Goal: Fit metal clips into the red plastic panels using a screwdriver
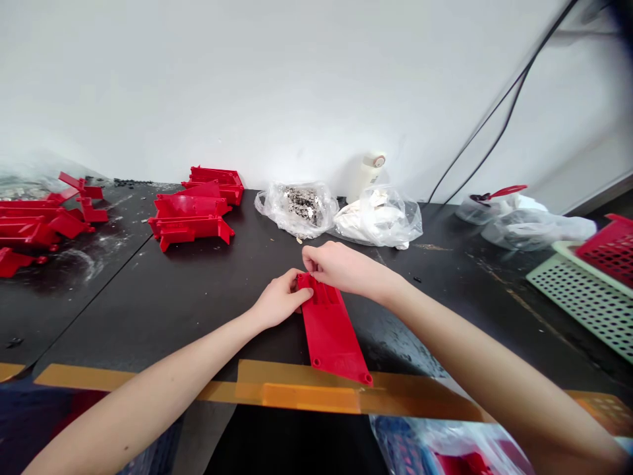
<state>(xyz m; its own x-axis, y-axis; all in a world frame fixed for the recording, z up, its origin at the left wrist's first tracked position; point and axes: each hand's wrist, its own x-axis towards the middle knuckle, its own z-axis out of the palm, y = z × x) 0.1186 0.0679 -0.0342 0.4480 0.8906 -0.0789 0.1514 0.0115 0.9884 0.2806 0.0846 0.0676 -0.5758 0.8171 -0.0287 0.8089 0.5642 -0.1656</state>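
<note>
A flat red plastic part [333, 333] lies on the black table in front of me, its near end over the taped edge. My left hand [281, 298] grips its far left corner, thumb on top and fingers at the side. Over the same far end, my right hand [336, 265] is closed with the fingertips pinched at the part's edge. Whatever sits between those fingertips is hidden or too small to name. Just beyond my hands rests a clear plastic bag [306, 208] of small dark and silvery pieces.
Red plastic parts [190, 214] stand at the back left, with more red parts [34, 224] at far left. A bag of white pieces [378, 221] sits before a cream bottle [366, 177]. To the right are plastic bags [537, 227] and a pale green basket [583, 307].
</note>
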